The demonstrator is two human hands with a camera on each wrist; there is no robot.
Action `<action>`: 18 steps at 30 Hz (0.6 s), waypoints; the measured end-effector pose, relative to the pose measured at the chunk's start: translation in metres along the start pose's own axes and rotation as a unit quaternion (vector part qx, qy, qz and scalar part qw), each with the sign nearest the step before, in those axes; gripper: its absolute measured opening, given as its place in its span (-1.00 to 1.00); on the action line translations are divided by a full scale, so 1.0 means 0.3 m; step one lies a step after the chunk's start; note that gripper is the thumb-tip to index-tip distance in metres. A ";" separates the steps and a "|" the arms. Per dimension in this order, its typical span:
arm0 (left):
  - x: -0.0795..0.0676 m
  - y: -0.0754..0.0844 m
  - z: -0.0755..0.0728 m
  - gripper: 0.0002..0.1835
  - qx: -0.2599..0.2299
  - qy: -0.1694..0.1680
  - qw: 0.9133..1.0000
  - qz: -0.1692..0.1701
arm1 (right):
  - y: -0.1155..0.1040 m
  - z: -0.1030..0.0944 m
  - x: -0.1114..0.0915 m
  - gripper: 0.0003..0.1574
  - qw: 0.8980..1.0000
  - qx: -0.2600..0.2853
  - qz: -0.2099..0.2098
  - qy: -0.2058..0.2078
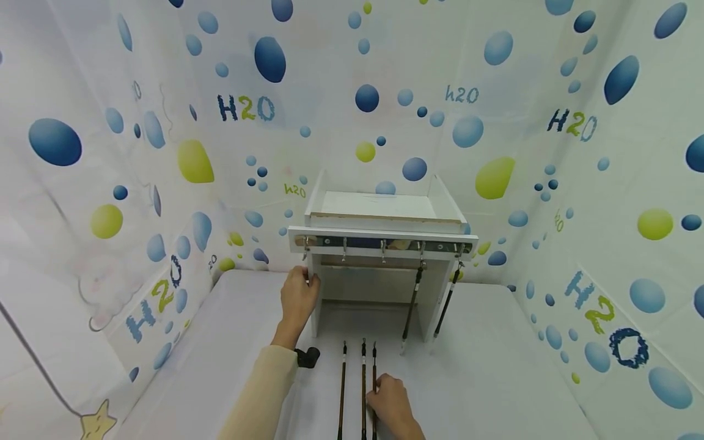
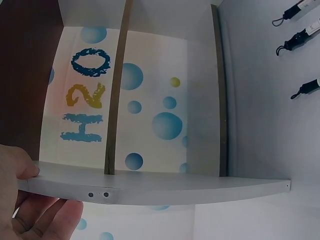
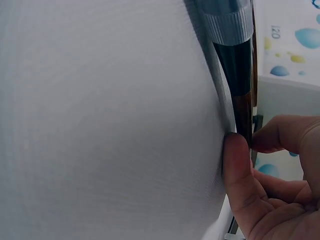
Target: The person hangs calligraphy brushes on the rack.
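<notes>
A white wooden shelf rack [image 1: 385,233] stands at the back of the table, a row of metal hooks along its front. My left hand [image 1: 299,296] grips the left side panel [image 2: 165,190], thumb on the inner face, fingers on the outer. Two thin calligraphy brushes hang by loops from the right-hand hooks: one brush [image 1: 412,305] and, farther right, another brush [image 1: 448,300]. My right hand [image 1: 392,403] pinches the brown handle of a brush [image 3: 243,110] between thumb and fingers. Left of it lie a middle brush [image 1: 363,373] and a left brush [image 1: 343,385].
The white table [image 1: 484,366] spreads to both sides of the rack. Behind it hangs a white curtain [image 1: 330,73] with blue and green drops. A raised tray-like top [image 1: 379,205] sits above the hook strip. Three hooks toward the left carry nothing.
</notes>
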State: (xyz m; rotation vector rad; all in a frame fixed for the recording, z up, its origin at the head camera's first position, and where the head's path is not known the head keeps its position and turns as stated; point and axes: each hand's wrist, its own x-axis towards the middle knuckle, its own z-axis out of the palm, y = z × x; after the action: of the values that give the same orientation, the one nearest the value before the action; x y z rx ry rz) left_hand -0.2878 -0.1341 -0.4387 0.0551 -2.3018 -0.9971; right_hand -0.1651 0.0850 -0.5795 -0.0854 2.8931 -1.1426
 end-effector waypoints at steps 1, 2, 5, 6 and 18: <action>0.000 0.000 0.000 -0.77 -0.001 0.001 1.000 0.001 | 0.001 -0.002 0.000 -0.71 1.000 -0.001 0.003 0.003; -0.001 0.000 -0.001 -0.77 -0.001 0.002 1.000 0.003 | 0.002 -0.003 0.000 -0.71 1.000 -0.003 0.005 0.007; -0.002 -0.005 0.001 -0.77 0.000 0.005 1.000 0.006 | -0.004 -0.013 -0.003 -0.71 1.000 0.004 0.009 0.013; -0.002 -0.005 0.000 -0.77 0.001 0.005 1.000 0.007 | -0.008 -0.018 -0.004 -0.70 1.000 0.007 0.009 0.014; 0.002 0.005 0.001 -0.78 0.004 0.003 1.000 0.004 | -0.036 -0.067 0.009 -0.67 0.999 0.009 -0.003 0.046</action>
State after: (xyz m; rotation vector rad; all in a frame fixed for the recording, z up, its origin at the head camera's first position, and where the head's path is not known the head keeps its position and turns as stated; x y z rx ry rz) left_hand -0.2881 -0.1330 -0.4374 0.0516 -2.2995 -0.9823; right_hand -0.1684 0.0906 -0.5575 -0.0431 2.9628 -1.2039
